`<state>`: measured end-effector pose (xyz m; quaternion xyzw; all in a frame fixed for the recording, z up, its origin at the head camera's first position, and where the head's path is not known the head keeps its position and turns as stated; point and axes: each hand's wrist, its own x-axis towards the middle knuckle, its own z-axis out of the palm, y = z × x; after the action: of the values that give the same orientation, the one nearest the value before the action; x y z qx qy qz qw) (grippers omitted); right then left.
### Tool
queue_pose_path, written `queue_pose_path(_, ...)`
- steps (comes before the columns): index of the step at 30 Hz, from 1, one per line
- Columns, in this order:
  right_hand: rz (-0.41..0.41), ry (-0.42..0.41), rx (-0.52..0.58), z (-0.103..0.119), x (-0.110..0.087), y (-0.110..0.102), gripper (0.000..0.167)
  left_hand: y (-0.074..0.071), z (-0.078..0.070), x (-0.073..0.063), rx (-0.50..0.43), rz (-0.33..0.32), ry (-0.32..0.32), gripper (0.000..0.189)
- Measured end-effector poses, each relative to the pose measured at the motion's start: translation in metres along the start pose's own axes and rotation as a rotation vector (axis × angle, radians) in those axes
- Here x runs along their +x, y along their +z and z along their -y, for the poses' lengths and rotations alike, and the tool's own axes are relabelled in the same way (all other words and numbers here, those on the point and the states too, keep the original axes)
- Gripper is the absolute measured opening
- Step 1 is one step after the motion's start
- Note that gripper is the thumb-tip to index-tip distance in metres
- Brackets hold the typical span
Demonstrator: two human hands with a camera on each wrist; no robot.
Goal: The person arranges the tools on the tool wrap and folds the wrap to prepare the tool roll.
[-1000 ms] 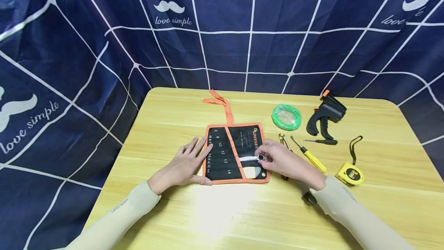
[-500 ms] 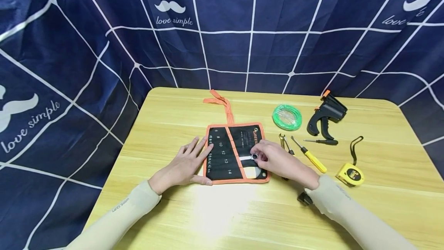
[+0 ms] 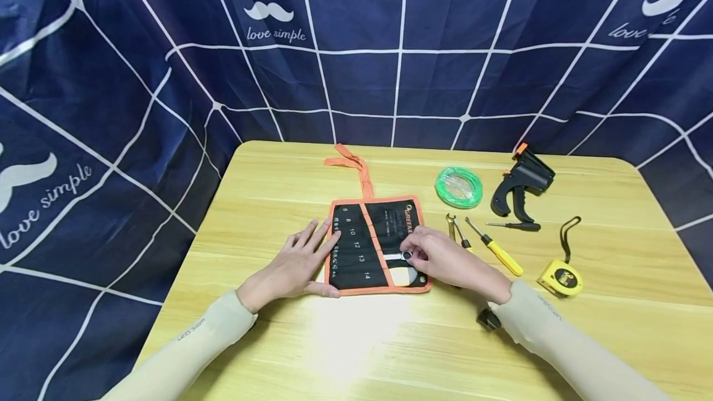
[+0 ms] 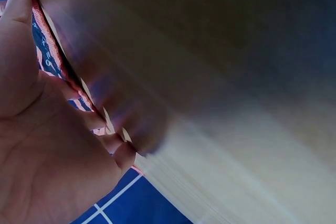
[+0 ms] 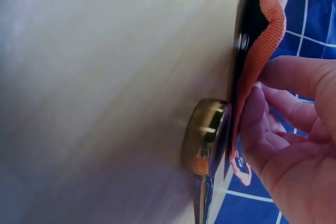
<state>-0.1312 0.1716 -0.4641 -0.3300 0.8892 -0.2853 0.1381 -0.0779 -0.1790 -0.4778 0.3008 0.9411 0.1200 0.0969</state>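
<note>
A black tool pouch (image 3: 348,258) with orange trim and printed sizes lies spread on the table. My left hand (image 3: 303,258) rests on its left edge, fingers straight and spread. My right hand (image 3: 445,258) pinches the ring end of a silver wrench (image 3: 393,257), whose other end is hidden in a pocket behind the orange strip. Below that wrench, a cream and grey rounded piece (image 3: 402,276) sticks out of the neighbouring pocket. In the right wrist view, the thumb and fingers (image 5: 254,114) meet behind the pouch's orange edge (image 5: 260,51), which hides the wrench.
A brass-coloured wrench (image 5: 207,135) lies right of the pouch, beside a yellow-handled screwdriver (image 3: 504,257). Farther right are a thin black screwdriver (image 3: 523,226), a yellow tape measure (image 3: 561,278), a green wire coil (image 3: 459,187) and a black clamp (image 3: 529,175). Orange ties (image 3: 356,166) trail behind the pouch.
My right hand has moved left with the wrench, and less of its shaft shows outside the pocket. The left hand has stayed on the pouch.
</note>
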Motion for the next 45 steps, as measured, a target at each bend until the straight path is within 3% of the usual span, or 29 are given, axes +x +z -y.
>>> queue_pose_path(13,0.008,-0.042,0.012,-0.003,-0.003,0.001,0.022,0.001,0.001,-0.001,0.000,0.009,-0.003,0.119)
queue_pose_path(19,-0.019,-0.029,0.032,-0.003,-0.009,0.000,0.024,0.003,0.001,0.000,0.008,-0.016,0.020,0.118)
queue_pose_path(30,-0.170,0.054,0.086,-0.003,-0.021,-0.003,0.024,0.001,0.000,0.001,-0.003,-0.008,0.017,0.117)
queue_pose_path(38,-0.287,0.243,0.064,0.000,-0.038,-0.008,0.033,-0.001,-0.001,0.002,0.003,-0.004,0.019,0.118)
queue_pose_path(45,-0.345,0.298,0.030,0.000,-0.051,-0.018,0.028,0.000,0.001,0.001,-0.004,0.013,0.001,0.118)
